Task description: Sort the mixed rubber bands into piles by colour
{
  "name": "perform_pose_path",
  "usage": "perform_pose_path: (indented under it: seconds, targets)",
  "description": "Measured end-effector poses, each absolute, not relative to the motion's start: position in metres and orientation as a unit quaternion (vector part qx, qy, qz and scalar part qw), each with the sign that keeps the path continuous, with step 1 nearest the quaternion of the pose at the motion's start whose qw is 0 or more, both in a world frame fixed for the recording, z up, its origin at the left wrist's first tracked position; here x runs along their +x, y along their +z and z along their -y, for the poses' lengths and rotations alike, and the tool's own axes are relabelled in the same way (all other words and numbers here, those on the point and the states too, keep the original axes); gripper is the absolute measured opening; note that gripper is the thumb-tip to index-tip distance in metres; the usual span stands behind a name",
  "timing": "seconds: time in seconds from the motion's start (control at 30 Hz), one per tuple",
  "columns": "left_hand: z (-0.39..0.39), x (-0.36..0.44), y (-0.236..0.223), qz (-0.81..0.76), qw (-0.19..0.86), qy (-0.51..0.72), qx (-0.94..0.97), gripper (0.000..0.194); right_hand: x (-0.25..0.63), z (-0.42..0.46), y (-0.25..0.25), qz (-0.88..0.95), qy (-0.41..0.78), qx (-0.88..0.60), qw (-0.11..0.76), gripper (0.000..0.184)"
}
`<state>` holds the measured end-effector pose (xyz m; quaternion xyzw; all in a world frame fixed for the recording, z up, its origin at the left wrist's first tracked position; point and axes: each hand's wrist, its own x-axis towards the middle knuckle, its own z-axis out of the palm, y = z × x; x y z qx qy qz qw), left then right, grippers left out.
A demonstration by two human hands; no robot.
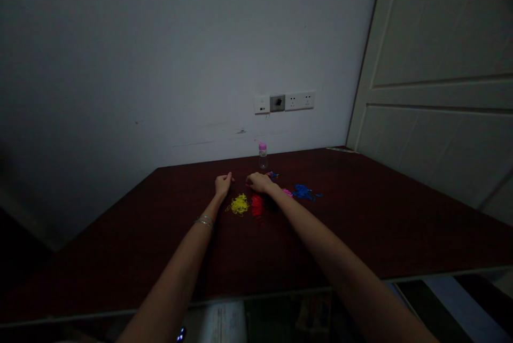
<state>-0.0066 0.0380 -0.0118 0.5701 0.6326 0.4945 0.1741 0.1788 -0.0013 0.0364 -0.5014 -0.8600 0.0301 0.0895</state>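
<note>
We count four loose, stringy heaps on the smooth red-brown table (380, 209): yellow bands (239, 204), red bands (257, 206), pink bands (287, 192) and blue bands (303, 192). Our curled left hand (223, 185) is near the yellow, our bent right hand (260, 182) just behind the red; we cannot tell either grip's opening or hold. One clear, pink-capped bottle (263, 159) stands behind.

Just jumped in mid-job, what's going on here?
A person's right hand is just behind the red pile, seemingly touching something pink. The left hand is beyond the yellow pile; whether it holds anything is unclear. A blue pile lies farther right on the table; a pink-topped bottle stands behind.
</note>
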Motion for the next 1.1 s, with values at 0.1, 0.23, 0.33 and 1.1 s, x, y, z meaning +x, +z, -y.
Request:
perform_pose_path:
  seconds: [0.1, 0.23, 0.33, 1.1]
  targets:
    - [-0.039, -0.008, -0.013, -0.63, 0.172, 0.494, 0.574, 0.044, 0.178, 0.0, 0.034, 0.861, 0.019, -0.499, 0.094, 0.027]
    - [-0.041, -0.009, -0.015, -0.624, 0.171, 0.499, 0.577, 0.045, 0.176, 0.0, 0.034, 0.861, 0.015, -0.501, 0.09, 0.026]
    - [-0.041, -0.009, -0.015, -0.623, 0.175, 0.499, 0.577, 0.045, 0.175, 0.001, 0.034, 0.86, 0.012, -0.502, 0.091, 0.026]
    - [-0.041, -0.01, -0.017, -0.628, 0.161, 0.49, 0.583, 0.044, 0.205, 0.006, 0.042, 0.844, 0.03, -0.513, 0.157, 0.028]
